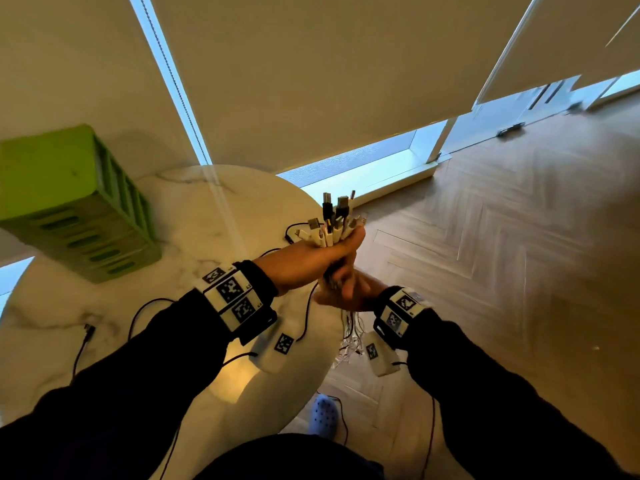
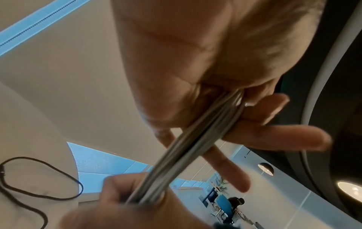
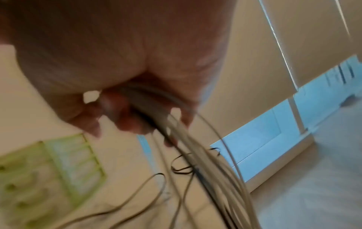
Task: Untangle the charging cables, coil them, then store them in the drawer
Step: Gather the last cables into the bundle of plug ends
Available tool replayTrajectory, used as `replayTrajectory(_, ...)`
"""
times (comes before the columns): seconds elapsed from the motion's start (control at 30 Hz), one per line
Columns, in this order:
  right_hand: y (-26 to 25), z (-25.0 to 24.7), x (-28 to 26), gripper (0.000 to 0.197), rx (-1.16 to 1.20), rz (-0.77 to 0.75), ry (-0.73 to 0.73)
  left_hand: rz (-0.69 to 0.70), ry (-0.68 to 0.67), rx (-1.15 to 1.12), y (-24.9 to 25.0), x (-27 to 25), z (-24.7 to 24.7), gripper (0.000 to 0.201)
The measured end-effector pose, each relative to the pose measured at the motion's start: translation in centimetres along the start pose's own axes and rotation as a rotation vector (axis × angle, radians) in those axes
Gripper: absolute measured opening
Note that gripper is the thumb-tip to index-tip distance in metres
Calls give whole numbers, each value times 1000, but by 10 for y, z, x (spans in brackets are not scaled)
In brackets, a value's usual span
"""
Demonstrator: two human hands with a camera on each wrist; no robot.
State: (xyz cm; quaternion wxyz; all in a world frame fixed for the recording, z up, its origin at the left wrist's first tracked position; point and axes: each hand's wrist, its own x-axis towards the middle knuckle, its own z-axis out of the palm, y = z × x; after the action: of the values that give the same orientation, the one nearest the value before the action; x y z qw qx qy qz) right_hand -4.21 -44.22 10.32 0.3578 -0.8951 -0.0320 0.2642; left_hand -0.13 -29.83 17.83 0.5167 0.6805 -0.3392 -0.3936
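While the left hand [image 1: 311, 261] clenched the charging cables [image 1: 334, 220] just below their plugs, the connector ends stood up out of the fist in a fan, black and white together. Holding the plug ends level like this likely served to give every cord one common starting point. Right hand [image 1: 349, 292] sat directly beneath the left, touching it, fingers curled round the same bundle lower down; the left wrist view showed the cords drawn straight between the two fists. Judged as a combing stroke: the lower grip could slide along and push the tangle toward the free ends. Below the right hand the strands hung loose past the edge of the round marble table [image 1: 194, 209], still a snarl near the floor. One black cable [image 1: 294, 230] lay apart on the tabletop, looped, not in either hand. Green drawer unit [image 1: 76, 206] stood at the table's far left, well apart from the hands; drawers appeared closed. Untangling not finished; coiling and storing not begun.
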Motion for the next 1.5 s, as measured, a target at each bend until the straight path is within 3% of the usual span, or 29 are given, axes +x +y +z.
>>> replayTrajectory(0.03,5,-2,5,8,-89,59,155,12,12,50,1,2,1,68)
replayTrajectory(0.07,11,-3,10,22,-163,143,288,18,34,119,0,5,0,70)
replayTrajectory(0.13,13,-5,15,34,-178,183,417,11,87,234,2,11,-1,71)
replayTrajectory(0.2,6,-3,14,44,45,33,431,-17,171,287,1,19,-5,66)
replayTrajectory(0.27,-9,1,6,50,305,-172,437,40,302,303,-5,27,-10,52)
replayTrajectory(0.33,-22,4,-3,37,496,-263,524,133,410,334,-12,33,-13,36)
replayTrajectory(0.4,-32,6,-12,14,635,-212,624,132,420,255,-13,40,-15,23)
replayTrajectory(0.47,-32,8,-21,17,722,-138,622,136,358,84,-8,46,-15,6)
replayTrajectory(0.57,-28,1,-34,22,859,-37,435,117,259,-308,-2,51,-13,39)
replayTrajectory(0.6,-25,-5,-37,25,878,-29,390,157,240,-335,-2,55,-10,54)
replayTrajectory(0.67,-18,-15,-42,29,771,-7,375,253,206,-204,-1,61,-4,60)
replayTrajectory(0.73,-7,-23,-45,30,577,43,408,329,142,48,3,67,4,41)
replayTrajectory(0.8,1,-30,-48,27,558,106,443,397,102,119,6,73,11,32)
replayTrajectory(0.83,5,-32,-50,25,574,119,489,412,106,79,7,75,13,38)
replayTrajectory(0.9,10,-38,-55,27,646,101,608,389,114,-101,2,83,15,75)
replayTrajectory(0.97,12,-45,-63,29,822,53,696,263,40,-281,-10,91,16,113)
replayTrajectory(1.0,11,-49,-69,30,961,51,721,171,-47,-274,-18,94,20,119)
replayTrajectory(1.03,10,-54,-77,29,1121,55,723,83,-157,-184,-26,98,26,114)
replayTrajectory(1.1,6,-62,-92,29,1363,33,677,-58,-411,121,-48,111,42,73)
replayTrajectory(1.13,4,-65,-99,29,1416,7,644,-102,-479,238,-61,120,49,52)
replayTrajectory(1.17,3,-67,-107,30,1416,-27,617,-120,-494,317,-67,126,53,44)
replayTrajectory(1.23,0,-68,-120,30,1299,-83,587,-105,-313,417,-75,142,50,51)
replayTrajectory(1.3,1,-67,-132,33,1100,-102,580,99,21,491,-78,159,45,34)
replayTrajectory(1.37,4,-67,-138,36,998,-122,601,306,368,432,-81,172,52,31)
replayTrajectory(1.4,5,-69,-140,36,1012,-139,625,302,486,339,-80,174,60,28)
replayTrajectory(1.47,10,-82,-140,35,1137,-185,707,174,530,174,-89,177,81,20)
replayTrajectory(1.5,15,-91,-138,35,1217,-194,758,111,440,164,-94,174,94,21)
